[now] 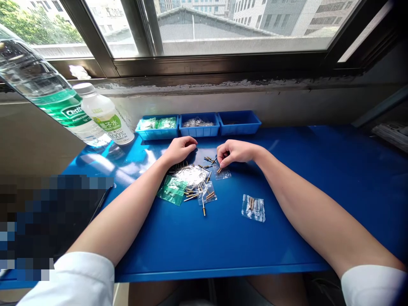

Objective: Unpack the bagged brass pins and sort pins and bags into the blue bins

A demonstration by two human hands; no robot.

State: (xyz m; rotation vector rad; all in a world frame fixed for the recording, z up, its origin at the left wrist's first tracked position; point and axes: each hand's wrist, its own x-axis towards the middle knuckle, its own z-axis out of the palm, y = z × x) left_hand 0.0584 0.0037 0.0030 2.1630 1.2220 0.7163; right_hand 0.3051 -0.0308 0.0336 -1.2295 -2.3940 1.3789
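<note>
Blue counter (287, 178) is sitting under a wide window (223, 29), with buildings showing outside and a worn sill running along the back. Two water bottles, a big clear one with a green label (41, 89) and a smaller white one (105, 114), are leaning in at the far left corner. Three blue trays (199, 125) are lining the back edge, touching side by side; the left one is holding green packets, the middle one clear bags, and the contents of the right one cannot be told. A blurred patch is covering the near left corner.

Both forearms are reaching in from the near edge in white short sleeves. Left hand (180, 149) is resting knuckles-up at the far side of the pile, fingers curled loosely together; whether it is holding anything cannot be told. Right hand (234, 152) is hovering just right of it, fingers (223, 160) pressing together and pinching a small brass pin (219, 170) right over a tiny clear bag (222, 173) lying flat on the counter.

Between the hands and nearer in, a pile of loose brass pins (204, 187) is lying scattered, thin, gold with dark tips, mixed with a crumpled clear bag (191, 175) and a green packet (172, 189). One filled clear bag (253, 208) is lying apart, nearer and to the right.

Right half of the counter is lying open out to its right edge; near strip in front of the pile is open too.
</note>
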